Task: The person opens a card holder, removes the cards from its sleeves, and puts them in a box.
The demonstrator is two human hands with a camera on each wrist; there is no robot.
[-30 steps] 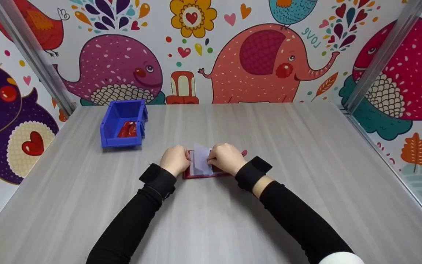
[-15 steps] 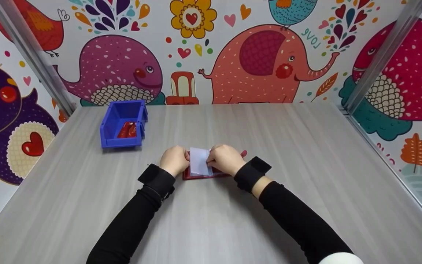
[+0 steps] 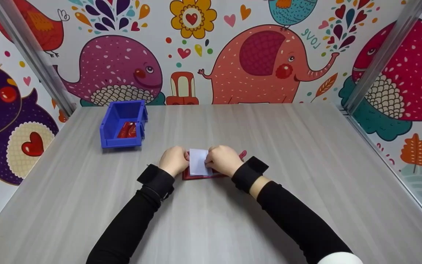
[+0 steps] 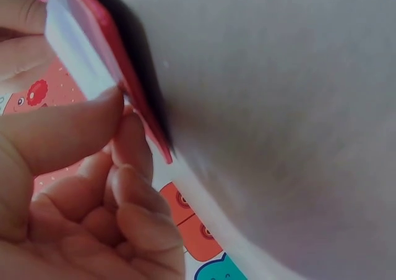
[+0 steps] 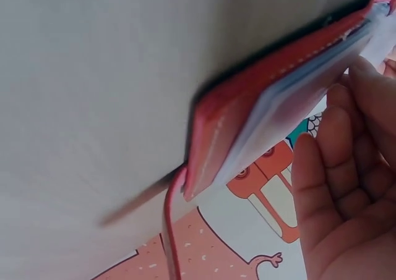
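Note:
A red card holder (image 3: 186, 174) with translucent plastic sleeves (image 3: 199, 163) lies opened out on the table. My left hand (image 3: 173, 160) pinches its left edge between thumb and index finger, as the left wrist view shows; the other fingers curl below. At the middle of the holder, my right hand (image 3: 226, 160) pinches a sleeve near the fold with thumb and index finger. In the right wrist view, a stack of sleeves (image 5: 278, 107) rests inside the stitched red cover (image 5: 232, 97). A thin red strap (image 5: 172, 230) hangs from the cover's corner.
A blue bin (image 3: 123, 124) stands at the back left of the table (image 3: 203, 223), with a red packet-like item (image 3: 128, 129) inside. Printed wall panels (image 3: 258, 62) and metal posts (image 3: 387, 55) border the table at the back and sides.
The raised translucent sleeve has come down leftward and now lies flat on the left half of the holder. My right hand has shifted slightly left; my left hand keeps its place.

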